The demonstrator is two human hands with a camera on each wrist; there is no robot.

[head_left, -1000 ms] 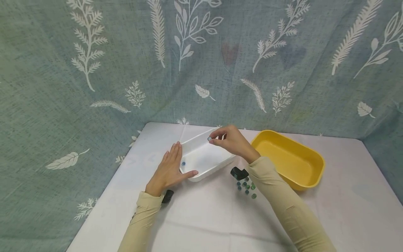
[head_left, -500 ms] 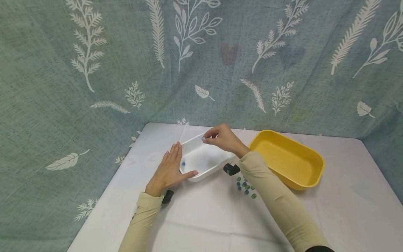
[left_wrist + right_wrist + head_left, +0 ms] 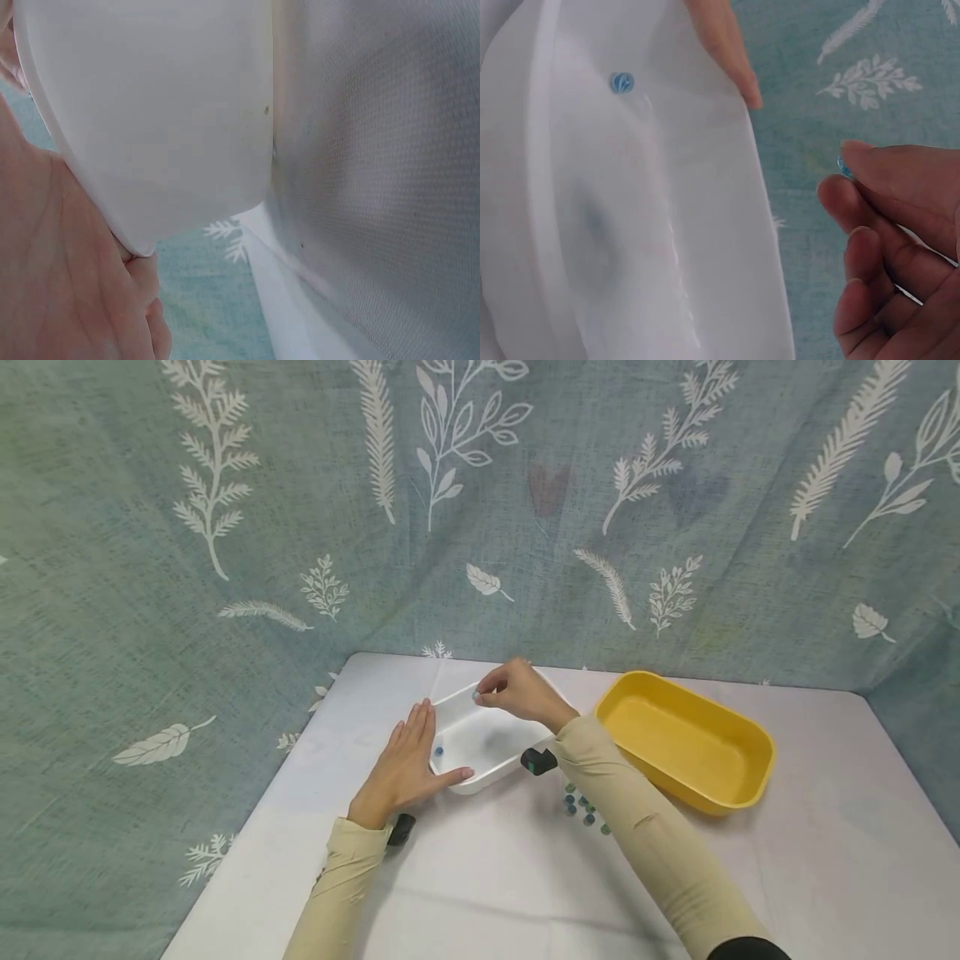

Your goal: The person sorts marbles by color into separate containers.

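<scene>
My left hand [image 3: 397,770] lies spread along the left end of a white plastic tray [image 3: 491,742], fingers straight and thumb over the near rim. In the left wrist view, its palm touches the rim of the tray [image 3: 157,112]. Above the tray's far side, my right hand [image 3: 520,693] pinches a small blue glass marble [image 3: 844,166] between thumb and fingertips, mostly covered by them. Another blue marble [image 3: 438,750] sits on the tray floor near the left end; the right wrist view shows this marble [image 3: 622,82] with pale swirls.
Several blue and green marbles [image 3: 588,819] lie loose on the white tablecloth [image 3: 480,877], partly behind my right forearm. A deeper yellow tub [image 3: 690,752] stands to the right of the white tray. A leaf-printed curtain [image 3: 450,577] hangs behind the table.
My right hand has moved left over the white tray, carrying the pinched marble with it. The left hand and the tray have stayed in place.
</scene>
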